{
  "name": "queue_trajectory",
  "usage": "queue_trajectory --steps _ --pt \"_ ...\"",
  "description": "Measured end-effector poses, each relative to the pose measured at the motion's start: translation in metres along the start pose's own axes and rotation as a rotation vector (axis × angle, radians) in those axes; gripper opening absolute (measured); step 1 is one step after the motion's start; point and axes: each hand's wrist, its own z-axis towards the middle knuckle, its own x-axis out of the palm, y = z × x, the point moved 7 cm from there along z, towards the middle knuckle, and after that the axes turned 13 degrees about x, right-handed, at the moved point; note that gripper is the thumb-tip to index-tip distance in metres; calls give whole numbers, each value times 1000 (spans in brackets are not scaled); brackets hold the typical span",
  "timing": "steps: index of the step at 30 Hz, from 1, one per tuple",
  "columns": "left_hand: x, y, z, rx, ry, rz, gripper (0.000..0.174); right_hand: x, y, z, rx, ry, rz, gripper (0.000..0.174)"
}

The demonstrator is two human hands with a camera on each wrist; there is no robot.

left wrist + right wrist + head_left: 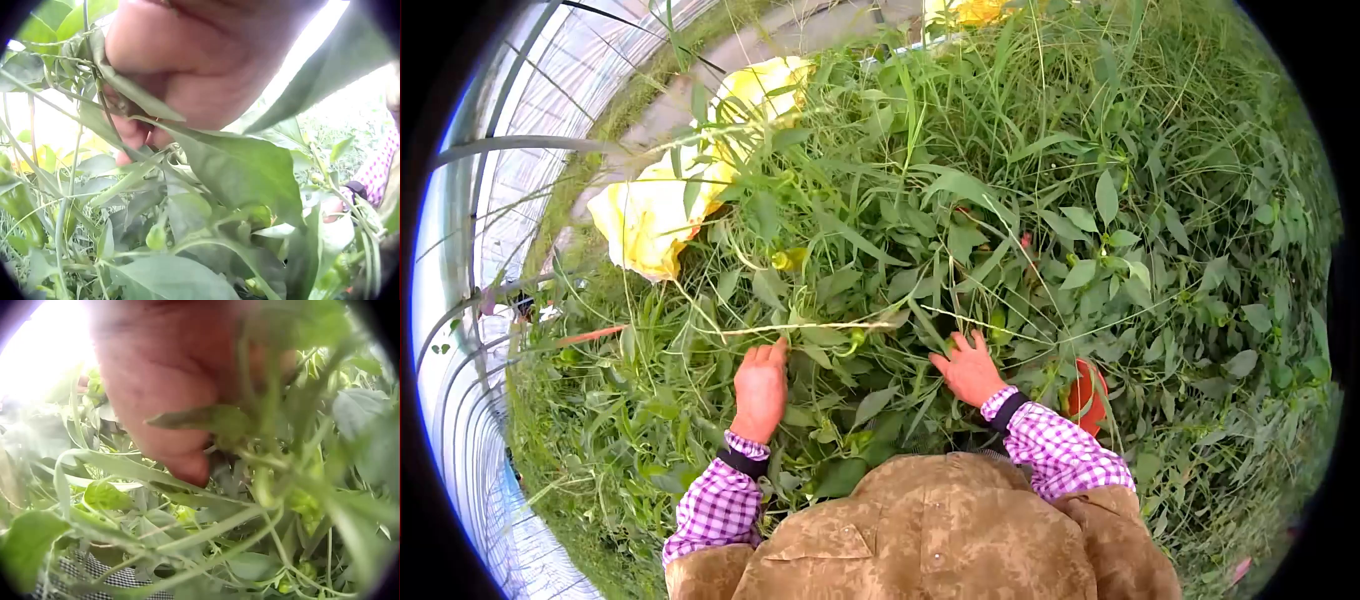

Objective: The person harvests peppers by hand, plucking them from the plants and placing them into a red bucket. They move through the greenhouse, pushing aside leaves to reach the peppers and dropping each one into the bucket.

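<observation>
Both hands reach into dense pepper plants [880, 400] mixed with tall grass. My left hand [761, 393] is among the leaves on the left; in the left wrist view its curled fingers [128, 134] hold leaves and stems. A green pepper [22, 209] hangs at that view's left side, and a small pepper [156, 237] hangs below the hand. To the right, my right hand [972, 372] has its fingers spread over foliage near a green pepper [998, 320]. Leaves cover part of it in the right wrist view. Between the hands hangs another pepper [857, 338].
An orange-red container [1087, 395] stands by the right forearm. Beyond the plants, at the upper left, lie yellow bags [650, 215] beside a path [665, 115]. Greenhouse hoops and sheeting [475, 270] run along the left. Dark mesh [106, 578] shows low in the right wrist view.
</observation>
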Motion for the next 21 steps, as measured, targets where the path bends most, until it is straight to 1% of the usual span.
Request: queue_trajectory --steps 2,3,4,6,8,10,12,14,16,17,18,20,21 --pt "-6 7 6 -44 -8 -19 28 -5 -6 -12 -11 23 -25 28" --pt "-3 10 5 -50 -13 -14 26 -13 -9 -17 11 -22 -4 28" --pt "-2 16 7 -51 -17 -7 24 -14 -13 -17 44 -36 30 31" --pt "0 21 3 -53 -19 -19 21 -19 -18 -23 20 -89 64 36" --pt "1 25 3 -63 -31 -35 19 -26 -25 -30 52 -90 78 46" --pt "4 27 -2 -64 -34 -45 17 -30 -34 -36 80 -113 119 47" --pt "9 30 -8 -70 -26 -53 17 -19 -47 -38 85 -122 127 41" --pt "15 33 -14 -75 -20 -60 17 -34 -55 -39 126 -109 146 36" --pt "18 35 -18 -88 -35 -82 17 -36 -67 -42 151 -110 111 35" --pt "19 34 -20 -88 -33 -82 17 -38 -72 -42 176 -71 140 33" --pt "19 35 -20 -98 -26 -69 17 -42 -73 -44 177 -70 142 33" --pt "19 36 -21 -106 -16 -58 17 -50 -70 -49 115 -142 97 31" --pt "20 38 -22 -108 -23 -68 17 -46 -73 -51 120 -85 122 33"
